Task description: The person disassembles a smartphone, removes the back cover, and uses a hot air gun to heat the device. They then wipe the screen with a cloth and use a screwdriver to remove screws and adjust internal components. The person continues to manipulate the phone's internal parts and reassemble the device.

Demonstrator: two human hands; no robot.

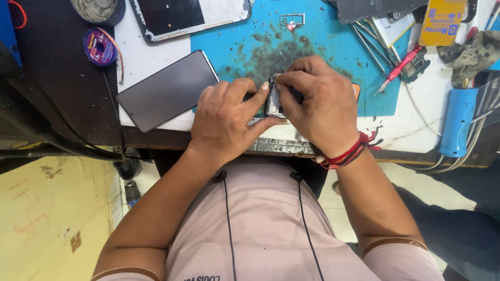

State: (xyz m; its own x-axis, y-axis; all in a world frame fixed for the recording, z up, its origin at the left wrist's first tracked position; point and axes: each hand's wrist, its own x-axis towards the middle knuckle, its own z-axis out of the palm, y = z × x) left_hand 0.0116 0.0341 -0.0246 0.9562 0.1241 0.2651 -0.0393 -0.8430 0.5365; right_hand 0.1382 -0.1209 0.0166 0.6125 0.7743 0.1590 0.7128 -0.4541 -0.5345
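Observation:
Both hands meet over an opened phone body (273,99) lying on a stained blue work mat (323,47) near the bench's front edge. My left hand (229,117) pinches the phone's left side, index finger and thumb around it. My right hand (312,101) covers the phone's right half, its fingertips pressed on the top edge; red threads circle that wrist. Most of the phone is hidden under the hands.
A dark phone screen panel (166,91) lies left of the hands. A tablet-like device (187,15), a purple wire spool (100,47), a small metal frame (291,21), tweezers and a red screwdriver (398,70), a circuit board, a yellow box (441,22), and a blue-handled tool (459,122) crowd the bench.

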